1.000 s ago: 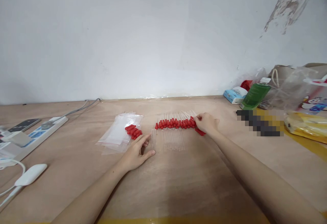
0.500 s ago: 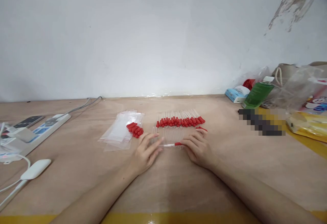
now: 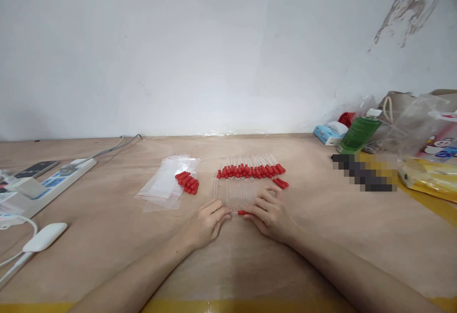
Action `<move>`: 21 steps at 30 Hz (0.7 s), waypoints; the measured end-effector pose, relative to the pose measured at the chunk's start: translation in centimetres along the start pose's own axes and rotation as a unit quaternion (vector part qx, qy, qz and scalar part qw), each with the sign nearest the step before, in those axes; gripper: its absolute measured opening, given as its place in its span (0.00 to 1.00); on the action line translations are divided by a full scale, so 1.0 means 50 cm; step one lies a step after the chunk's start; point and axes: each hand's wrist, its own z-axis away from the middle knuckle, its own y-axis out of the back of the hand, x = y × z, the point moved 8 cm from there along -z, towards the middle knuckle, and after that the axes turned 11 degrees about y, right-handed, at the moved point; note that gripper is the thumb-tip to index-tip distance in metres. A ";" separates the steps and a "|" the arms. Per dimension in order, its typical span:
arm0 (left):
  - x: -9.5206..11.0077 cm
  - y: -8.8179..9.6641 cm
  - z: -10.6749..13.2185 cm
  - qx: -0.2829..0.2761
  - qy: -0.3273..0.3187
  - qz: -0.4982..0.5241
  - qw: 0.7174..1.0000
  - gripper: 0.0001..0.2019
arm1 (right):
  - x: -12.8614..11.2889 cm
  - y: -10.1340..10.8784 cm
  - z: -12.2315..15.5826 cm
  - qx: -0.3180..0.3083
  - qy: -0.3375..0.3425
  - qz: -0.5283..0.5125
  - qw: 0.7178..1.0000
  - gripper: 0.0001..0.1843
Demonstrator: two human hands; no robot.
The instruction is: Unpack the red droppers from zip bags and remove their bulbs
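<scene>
My left hand (image 3: 207,221) and my right hand (image 3: 268,213) meet at the middle of the wooden table (image 3: 107,237). Between their fingertips lies a red rubber bulb (image 3: 242,212) joined to a thin clear glass tube, which both hands pinch. Just behind them lie several bare glass tubes (image 3: 240,193). Farther back runs a row of droppers with red bulbs (image 3: 250,170), and two loose red bulbs (image 3: 281,182) lie at its right end. A small heap of red bulbs (image 3: 188,181) rests on a stack of clear zip bags (image 3: 164,184) to the left.
A white power strip (image 3: 53,182) with plugs and cables, a phone (image 3: 35,168) and a white adapter (image 3: 44,237) sit at the left. At the right are a green bottle (image 3: 358,133), a blue tissue pack (image 3: 327,133) and plastic bags (image 3: 421,132). A white wall rises behind.
My right hand left the row of droppers with a red bulb and came toward me. My left hand brought a glass tube from the pile, and both hands now meet, nearer to me.
</scene>
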 end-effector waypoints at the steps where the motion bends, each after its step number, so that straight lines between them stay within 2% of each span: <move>1: 0.001 0.001 0.000 -0.008 0.003 0.006 1.000 0.12 | -0.001 0.000 0.000 -0.006 0.001 0.000 1.000 0.06; 6: 0.001 0.004 0.002 -0.013 0.000 0.024 1.000 0.11 | -0.006 -0.004 0.000 -0.036 0.015 0.007 0.999 0.08; 13: -0.001 0.005 0.012 -0.010 0.000 0.030 1.000 0.10 | -0.009 -0.001 0.006 -0.045 0.018 0.011 0.999 0.09; 16: -0.034 0.025 0.019 0.024 0.031 0.039 0.998 0.09 | 0.039 0.028 0.025 -0.012 -0.030 0.022 0.999 0.08; 18: -0.072 0.050 0.021 0.086 0.083 0.043 0.992 0.09 | 0.099 0.054 0.048 0.039 -0.122 0.028 0.991 0.07; 21: -0.112 0.076 0.019 0.162 0.143 0.044 0.975 0.11 | 0.160 0.062 0.071 0.089 -0.189 -0.033 0.977 0.10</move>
